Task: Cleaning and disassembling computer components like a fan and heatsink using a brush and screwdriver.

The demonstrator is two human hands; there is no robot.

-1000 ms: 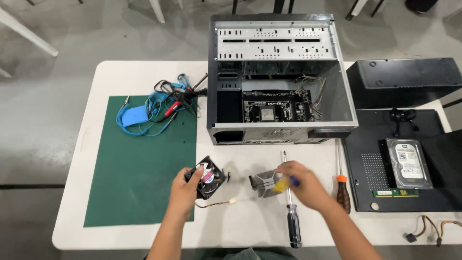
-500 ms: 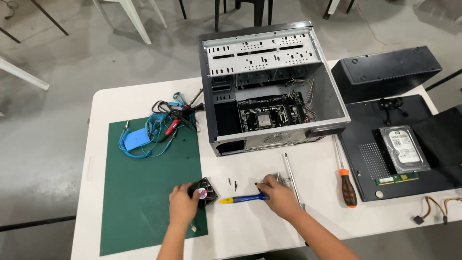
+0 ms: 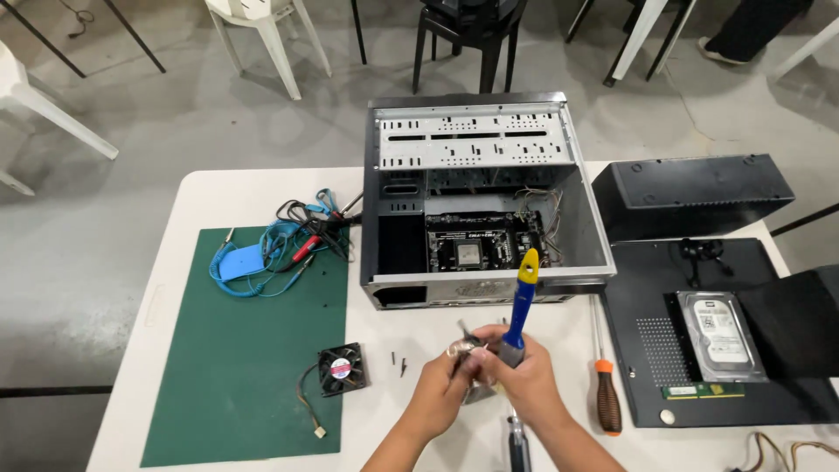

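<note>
Gripping a blue-and-yellow-handled brush [image 3: 523,301] upright in the right hand [image 3: 524,376], just in front of the open black computer case [image 3: 476,201]; pinching a small silvery metal part [image 3: 470,350] in the left hand [image 3: 441,389], both hands pressed together above the white table [image 3: 262,188]. Lying nearby: small black square fan [image 3: 341,369] at the edge of the green mat [image 3: 240,358], orange-handled screwdriver [image 3: 606,385] just right of the hands, grey hard drive [image 3: 717,336] farther right.

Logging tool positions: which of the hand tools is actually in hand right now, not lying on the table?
The blue-and-yellow-handled tool, gripped upright by the right hand. The orange-handled screwdriver lies untouched on the table to its right, and a dark-handled one lies below the hands.
</note>
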